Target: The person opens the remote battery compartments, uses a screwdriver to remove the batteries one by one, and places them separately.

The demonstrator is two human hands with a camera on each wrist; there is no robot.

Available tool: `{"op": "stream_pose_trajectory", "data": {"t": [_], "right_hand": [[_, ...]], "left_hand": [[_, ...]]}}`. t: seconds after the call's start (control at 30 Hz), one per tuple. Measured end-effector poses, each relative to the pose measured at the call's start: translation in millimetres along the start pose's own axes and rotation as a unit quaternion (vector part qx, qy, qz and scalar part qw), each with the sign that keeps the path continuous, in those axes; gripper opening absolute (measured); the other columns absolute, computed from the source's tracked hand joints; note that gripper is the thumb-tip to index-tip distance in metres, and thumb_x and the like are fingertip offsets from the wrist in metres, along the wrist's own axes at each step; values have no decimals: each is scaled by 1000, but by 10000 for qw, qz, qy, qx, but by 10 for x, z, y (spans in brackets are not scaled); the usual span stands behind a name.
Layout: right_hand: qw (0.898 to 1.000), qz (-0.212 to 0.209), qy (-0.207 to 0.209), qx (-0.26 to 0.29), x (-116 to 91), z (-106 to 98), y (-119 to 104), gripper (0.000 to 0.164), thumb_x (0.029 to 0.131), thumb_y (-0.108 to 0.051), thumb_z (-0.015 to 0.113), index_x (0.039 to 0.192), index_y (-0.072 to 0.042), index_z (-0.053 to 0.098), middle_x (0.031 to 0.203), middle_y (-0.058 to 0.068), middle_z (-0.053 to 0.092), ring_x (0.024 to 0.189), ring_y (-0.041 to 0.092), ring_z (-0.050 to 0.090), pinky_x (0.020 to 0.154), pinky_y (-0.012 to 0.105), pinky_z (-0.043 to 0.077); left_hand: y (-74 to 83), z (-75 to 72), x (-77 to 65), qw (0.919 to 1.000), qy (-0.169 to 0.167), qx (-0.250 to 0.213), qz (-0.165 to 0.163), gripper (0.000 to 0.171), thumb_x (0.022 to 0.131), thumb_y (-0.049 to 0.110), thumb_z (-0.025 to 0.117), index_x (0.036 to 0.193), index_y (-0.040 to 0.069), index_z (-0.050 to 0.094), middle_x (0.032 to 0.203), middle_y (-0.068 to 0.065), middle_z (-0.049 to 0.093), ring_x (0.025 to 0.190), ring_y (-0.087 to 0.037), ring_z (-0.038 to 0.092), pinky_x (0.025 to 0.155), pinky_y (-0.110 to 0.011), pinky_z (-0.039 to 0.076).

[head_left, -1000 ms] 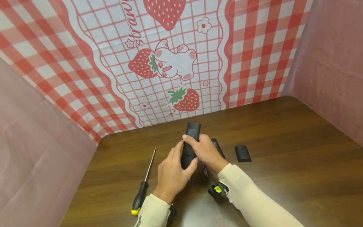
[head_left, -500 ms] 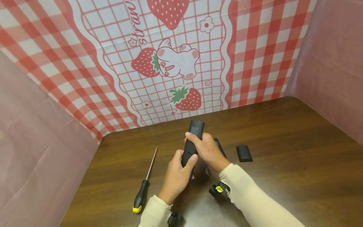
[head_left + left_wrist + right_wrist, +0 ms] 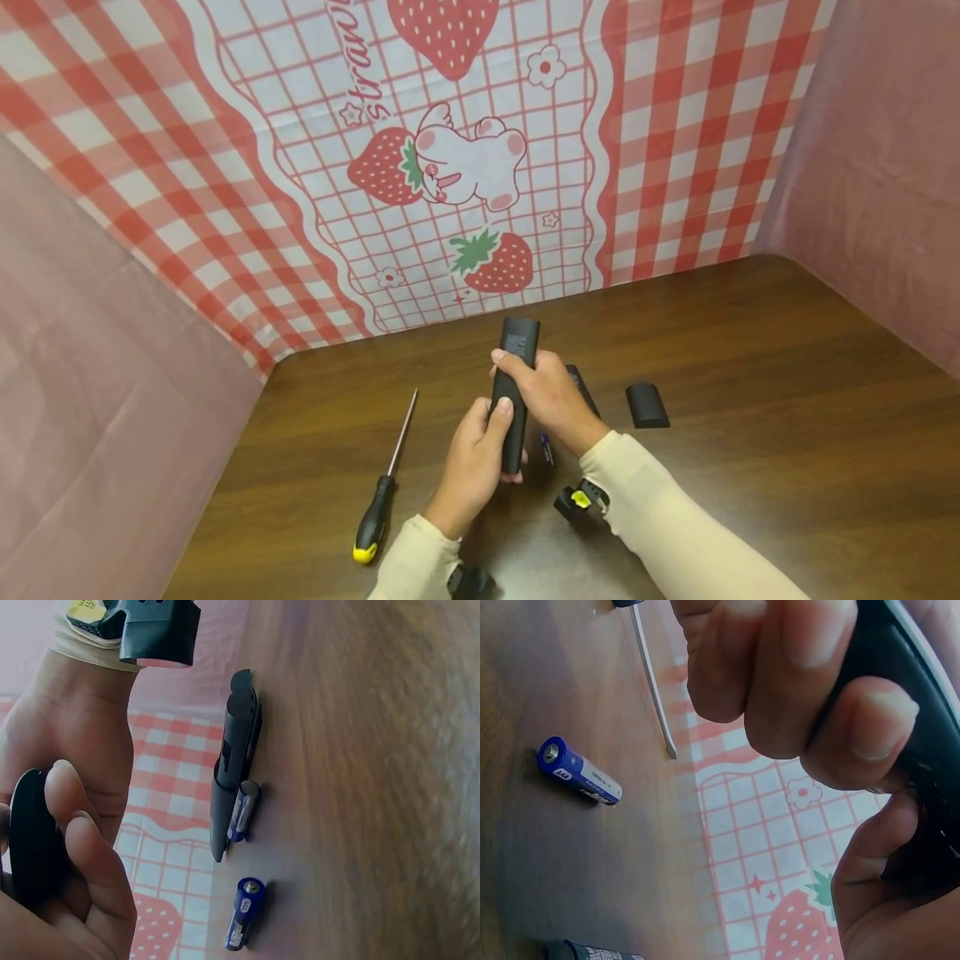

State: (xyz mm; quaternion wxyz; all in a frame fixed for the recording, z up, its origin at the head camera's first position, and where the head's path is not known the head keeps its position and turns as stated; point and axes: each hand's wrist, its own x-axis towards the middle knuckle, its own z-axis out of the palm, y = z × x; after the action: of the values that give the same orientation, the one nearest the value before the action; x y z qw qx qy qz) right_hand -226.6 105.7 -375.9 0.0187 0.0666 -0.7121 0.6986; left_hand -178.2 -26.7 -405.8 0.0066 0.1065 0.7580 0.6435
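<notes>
A black remote control (image 3: 519,337), back side up with small printed text near its far end, is held above the table between both hands. My left hand (image 3: 468,471) grips its nearer half, thumb lying on the back, fingertips showing past the right edge underneath. Farther up, my right hand (image 3: 555,400) holds it from the right with the thumb across the back. In the right wrist view, curled fingers (image 3: 787,682) wrap the dark remote body (image 3: 922,712). Below the hands a blue battery (image 3: 547,450) lies on the wood, and the left wrist view shows a second battery (image 3: 244,811).
A second black remote (image 3: 581,387) lies partly hidden behind the right hand. Right of it rests a curved black cover (image 3: 647,405). A screwdriver (image 3: 372,517) with a black and yellow handle lies to the left. Fabric walls (image 3: 675,150) border the table's back and sides.
My left hand has shifted right and its thumb has slid up the remote's back, over the small notch seen before. The right hand keeps its hold and has moved slightly right.
</notes>
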Motion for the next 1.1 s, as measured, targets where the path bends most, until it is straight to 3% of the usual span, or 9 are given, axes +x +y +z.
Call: {"op": "stream_pose_trajectory", "data": {"t": [0.23, 0.8, 1.1], "right_hand": [[10000, 23, -67, 35, 14, -12, 6, 38, 98, -38, 60, 93, -2, 70, 83, 11, 66, 75, 25, 62, 76, 36, 49], [9995, 124, -100, 267, 12, -65, 65, 44, 98, -40, 61, 98, 4, 68, 83, 14, 65, 79, 27, 60, 80, 37, 47], [9992, 179, -157, 318, 31, -16, 79, 42, 97, -40, 62, 95, 1, 69, 84, 14, 65, 80, 27, 61, 80, 37, 47]], "left_hand": [[8, 12, 5, 9990, -132, -438, 7, 40, 107, 40, 46, 102, 0, 50, 64, -11, 63, 42, -19, 57, 42, -32, 50], [-27, 42, 0, 9969, -271, -736, -26, 36, 107, 35, 47, 101, -1, 48, 64, -10, 61, 43, -17, 55, 43, -30, 48], [-63, -12, -3, 9979, -247, -592, -13, 36, 108, 34, 45, 102, -1, 49, 64, -9, 61, 42, -17, 55, 42, -31, 48]]}}
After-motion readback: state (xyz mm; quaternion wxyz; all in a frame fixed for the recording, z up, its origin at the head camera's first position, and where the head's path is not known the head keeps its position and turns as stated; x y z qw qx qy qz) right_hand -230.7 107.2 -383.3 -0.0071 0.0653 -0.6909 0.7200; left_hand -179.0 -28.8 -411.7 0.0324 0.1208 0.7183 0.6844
